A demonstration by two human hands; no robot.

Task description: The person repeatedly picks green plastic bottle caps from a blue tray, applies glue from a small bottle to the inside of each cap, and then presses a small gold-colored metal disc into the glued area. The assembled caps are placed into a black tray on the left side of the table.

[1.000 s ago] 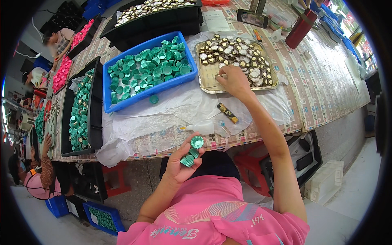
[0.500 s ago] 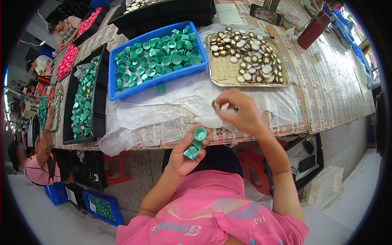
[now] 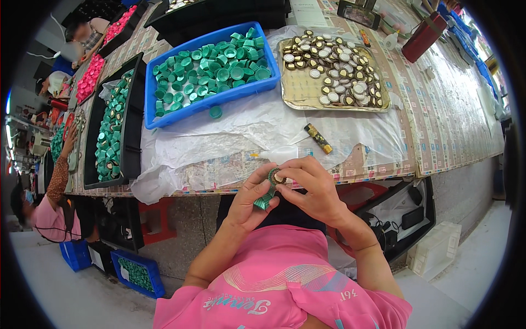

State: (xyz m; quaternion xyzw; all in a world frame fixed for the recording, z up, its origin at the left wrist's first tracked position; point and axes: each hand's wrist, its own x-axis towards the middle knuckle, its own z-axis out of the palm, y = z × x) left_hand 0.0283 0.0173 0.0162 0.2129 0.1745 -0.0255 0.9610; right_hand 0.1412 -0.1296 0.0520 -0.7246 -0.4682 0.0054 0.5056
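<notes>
Just off the table's front edge, my left hand [image 3: 246, 198] is closed around a few green foil cups [image 3: 264, 202], fluted and stacked loosely. My right hand [image 3: 312, 189] meets it from the right, thumb and fingertips pinching a small round brown piece [image 3: 279, 177] at the mouth of the upper cup; fingers partly cover it. Farther off, a blue tray [image 3: 219, 100] holds many more such cups, and one loose cup [image 3: 216, 112] sits before it. On the gold tray [image 3: 307, 97] at the right lie many small round discs [image 3: 345, 66], dark-edged with white or gold faces.
White plastic sheeting [image 3: 219, 145] covers the table front, with a black-and-gold cylinder [image 3: 318, 139] on it. At the left stands a black crate [image 3: 134, 126] of filled green cups. A dark red flask [image 3: 424, 38] and a phone [image 3: 359, 16] are farther back. Co-workers [image 3: 57, 211] are at left.
My right hand has come down and left from above the sheeting to the cups in my left hand, bringing the small piece. The black-and-gold cylinder has come into sight.
</notes>
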